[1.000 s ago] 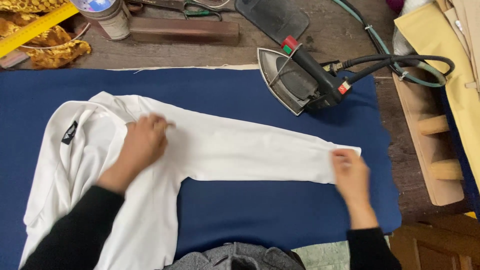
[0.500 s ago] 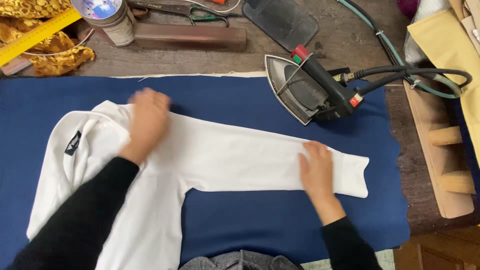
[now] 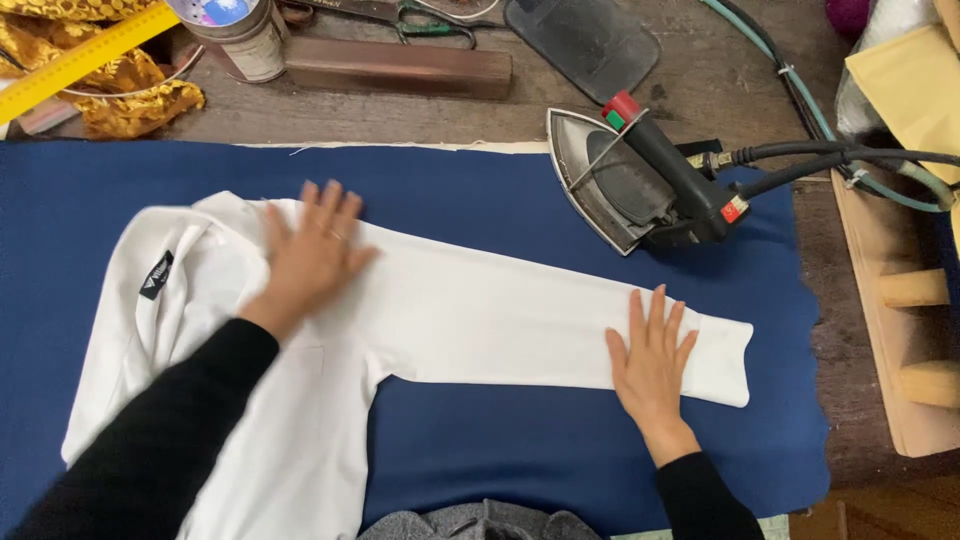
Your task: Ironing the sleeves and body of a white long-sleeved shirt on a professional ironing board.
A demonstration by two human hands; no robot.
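Note:
A white long-sleeved garment lies flat on a dark blue cloth, its sleeve stretched out to the right. My left hand presses flat on the shoulder, near the collar with its small black label. Near the cuff, my right hand rests flat on the sleeve, fingers spread. Neither hand holds anything. A black-handled steam iron lies tipped on its side just beyond the sleeve, soleplate facing left.
Along the far edge of the wooden table lie a wooden block, a tin, scissors, a yellow ruler over golden fabric and a dark pad. Hoses run right toward a wooden rack.
My left hand has slid up from the chest to the shoulder edge. My right hand has moved left from the cuff end along the sleeve, smoothing it.

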